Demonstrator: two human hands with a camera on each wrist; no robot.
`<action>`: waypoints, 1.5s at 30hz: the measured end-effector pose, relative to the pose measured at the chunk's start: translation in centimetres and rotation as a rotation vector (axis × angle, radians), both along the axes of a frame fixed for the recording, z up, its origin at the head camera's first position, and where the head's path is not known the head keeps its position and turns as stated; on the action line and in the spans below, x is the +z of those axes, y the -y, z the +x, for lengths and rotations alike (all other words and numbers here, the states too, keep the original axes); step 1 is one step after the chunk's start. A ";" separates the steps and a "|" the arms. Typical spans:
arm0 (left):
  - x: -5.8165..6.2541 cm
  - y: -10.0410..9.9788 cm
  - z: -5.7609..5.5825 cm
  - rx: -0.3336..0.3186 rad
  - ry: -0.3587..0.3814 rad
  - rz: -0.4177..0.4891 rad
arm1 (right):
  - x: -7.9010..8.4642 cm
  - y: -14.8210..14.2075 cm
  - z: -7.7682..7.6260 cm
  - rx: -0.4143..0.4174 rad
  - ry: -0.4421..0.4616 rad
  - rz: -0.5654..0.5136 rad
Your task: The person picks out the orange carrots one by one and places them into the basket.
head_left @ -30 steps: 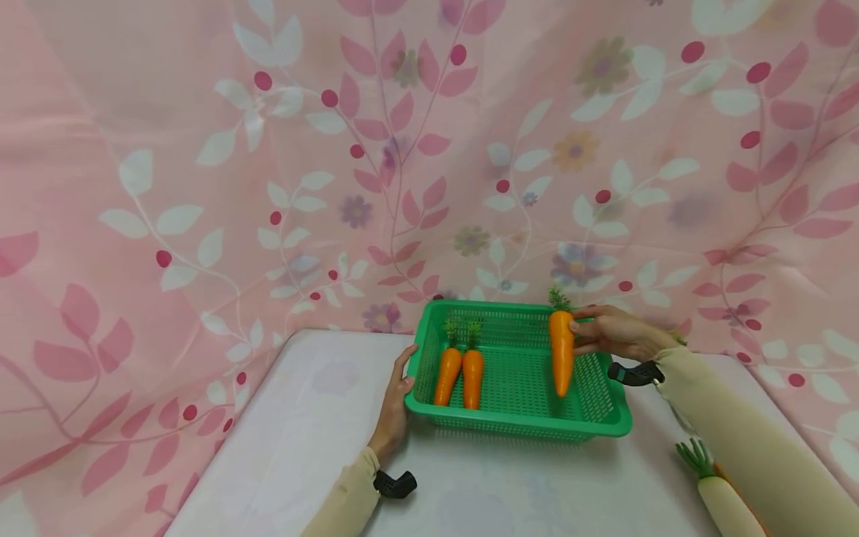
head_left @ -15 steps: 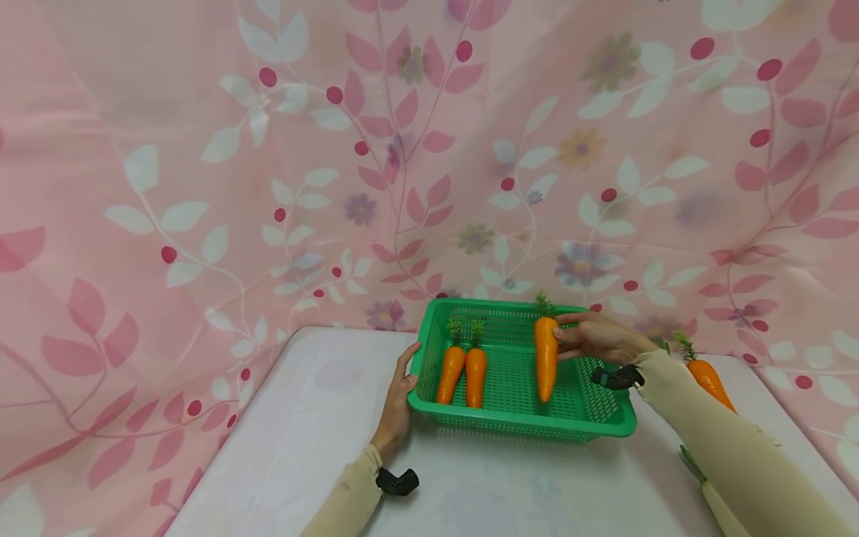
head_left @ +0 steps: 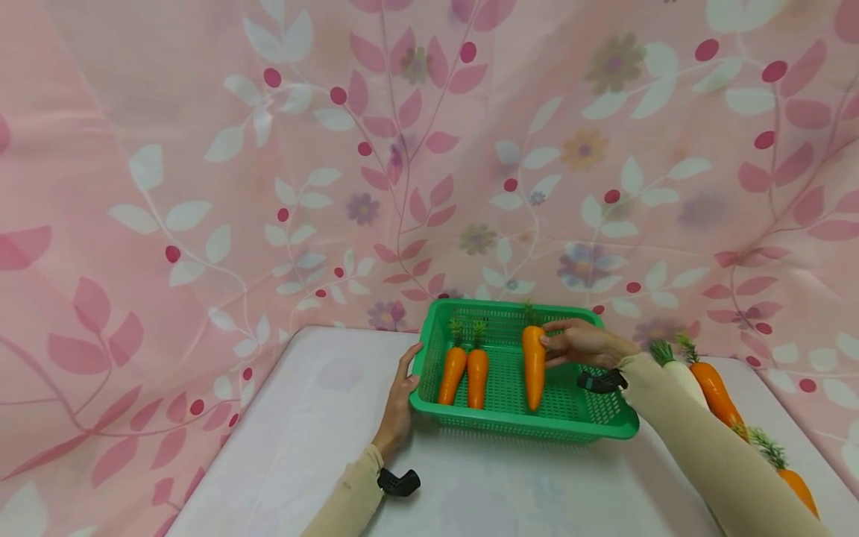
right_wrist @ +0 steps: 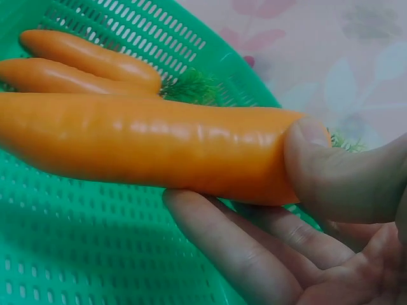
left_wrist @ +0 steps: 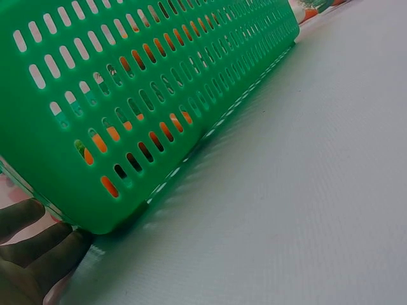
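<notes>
My right hand [head_left: 579, 344] pinches an orange carrot [head_left: 534, 365] near its leafy top, thumb on one side and fingers beneath. The carrot points tip-down over the middle-right of a green plastic basket [head_left: 517, 427]; whether its tip touches the bottom is unclear. Two carrots [head_left: 478, 377] lie side by side at the basket's left end, tops to the back. Close up in the right wrist view, the held carrot [right_wrist: 159, 149] partly covers one of them. My left hand [head_left: 397, 406] touches the basket's left end, its fingers [left_wrist: 48, 244] extended along the outside wall.
Right of the basket, partly behind the right sleeve, lie a white radish [head_left: 686, 379] and a carrot [head_left: 716, 391], with another carrot [head_left: 797, 488] nearer the front. A pink floral cloth [head_left: 403, 186] hangs behind the white table [head_left: 322, 425].
My right hand has brought the carrot leftward and lower, deeper into the basket. The left hand stays at the basket's end. The vegetables on the right show more from behind the sleeve.
</notes>
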State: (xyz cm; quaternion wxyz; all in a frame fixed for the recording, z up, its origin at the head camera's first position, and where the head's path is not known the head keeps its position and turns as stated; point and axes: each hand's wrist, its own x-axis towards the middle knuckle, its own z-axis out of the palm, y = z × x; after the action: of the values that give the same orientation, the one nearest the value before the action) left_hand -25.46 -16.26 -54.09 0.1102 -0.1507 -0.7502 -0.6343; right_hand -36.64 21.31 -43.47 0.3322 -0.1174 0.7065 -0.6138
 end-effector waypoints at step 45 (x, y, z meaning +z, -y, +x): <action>0.0 0.0 -0.1 0.009 -0.009 -0.002 | -2.9 5.0 -0.9 0.091 0.012 0.142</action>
State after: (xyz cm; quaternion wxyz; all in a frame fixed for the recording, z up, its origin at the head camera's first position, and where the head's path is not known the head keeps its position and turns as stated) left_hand -25.60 -16.23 -54.10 0.1161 -0.1503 -0.7509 -0.6325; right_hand -37.58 16.36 -46.42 0.3716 -0.1220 0.7403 -0.5468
